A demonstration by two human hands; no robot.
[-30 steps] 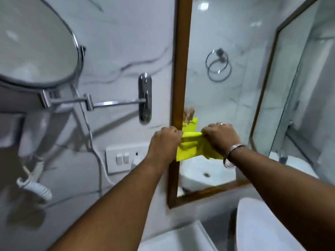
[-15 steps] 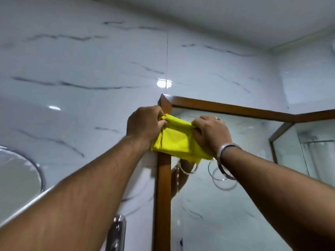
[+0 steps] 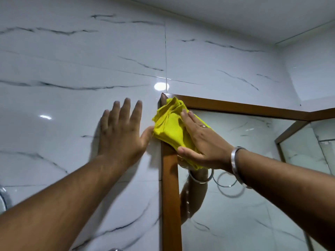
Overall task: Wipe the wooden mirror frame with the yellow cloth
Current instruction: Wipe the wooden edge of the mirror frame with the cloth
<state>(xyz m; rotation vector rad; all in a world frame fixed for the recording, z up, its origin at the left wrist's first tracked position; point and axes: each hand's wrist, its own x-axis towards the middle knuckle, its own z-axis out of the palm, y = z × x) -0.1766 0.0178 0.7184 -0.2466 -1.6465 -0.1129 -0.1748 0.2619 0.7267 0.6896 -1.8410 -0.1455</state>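
The wooden mirror frame (image 3: 170,196) runs up the wall and turns right at its top left corner. The folded yellow cloth (image 3: 169,124) lies over that corner, covering the frame's upper left part. My right hand (image 3: 201,142) presses flat on the cloth, thumb under its lower edge, a ring and a steel bangle on it. My left hand (image 3: 121,134) rests open on the marble wall just left of the frame, fingers spread, thumb tip touching the cloth's left edge.
White marble wall tiles (image 3: 72,69) surround the mirror. The mirror glass (image 3: 244,205) reflects my arm and a towel ring. A second wood-framed mirror (image 3: 308,147) meets it at the right corner. The chrome edge of a round mirror (image 3: 2,200) shows at far left. The ceiling is close above.
My left hand has let go of the cloth and now lies flat on the wall. My right hand has spread out over the cloth at the frame's top corner.
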